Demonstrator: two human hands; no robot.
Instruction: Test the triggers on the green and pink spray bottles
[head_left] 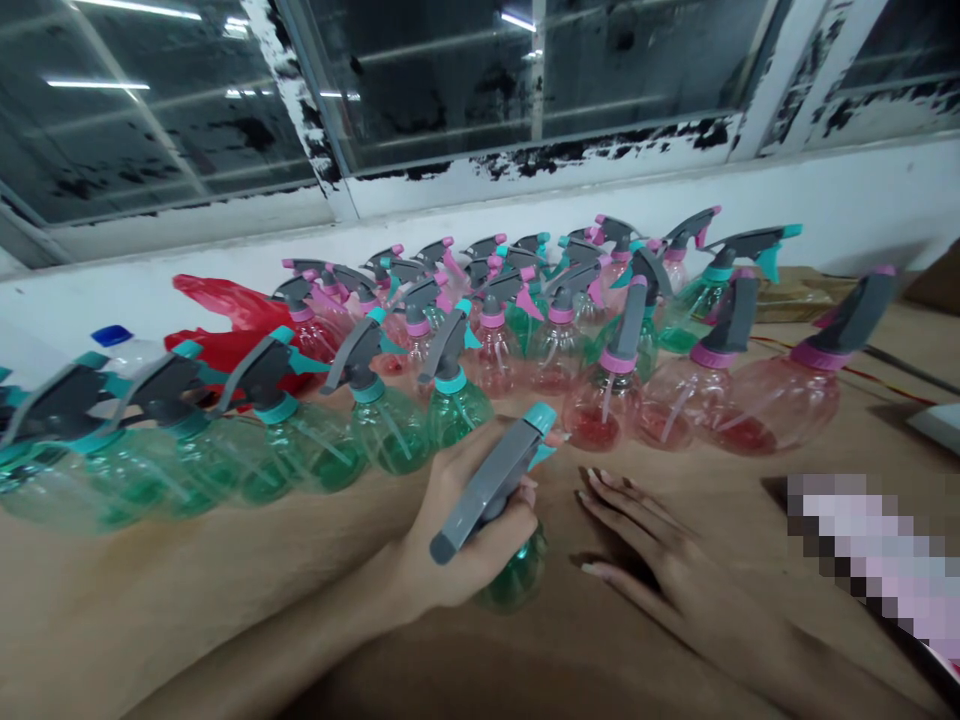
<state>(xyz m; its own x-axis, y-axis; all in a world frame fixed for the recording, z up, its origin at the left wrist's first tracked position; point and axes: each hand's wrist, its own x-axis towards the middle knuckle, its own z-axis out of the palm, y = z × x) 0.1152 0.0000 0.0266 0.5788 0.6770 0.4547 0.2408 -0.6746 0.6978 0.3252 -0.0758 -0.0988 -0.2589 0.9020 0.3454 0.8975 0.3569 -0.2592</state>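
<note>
My left hand is wrapped round the neck of a green spray bottle with a grey and teal trigger head. The bottle stands upright near the table's front, its body partly hidden behind my fingers. To its right, my right hand lies palm down by the tabletop, fingers spread and holding nothing. A row of green spray bottles with teal collars stretches left of my left hand. Beyond my right hand stand several pink spray bottles with pink collars.
More pink and green spray bottles crowd the wooden table toward the wall. A red plastic bag and a blue-capped bottle sit at the back left. Cables and a taped package lie at the right; a blurred-out object is nearer.
</note>
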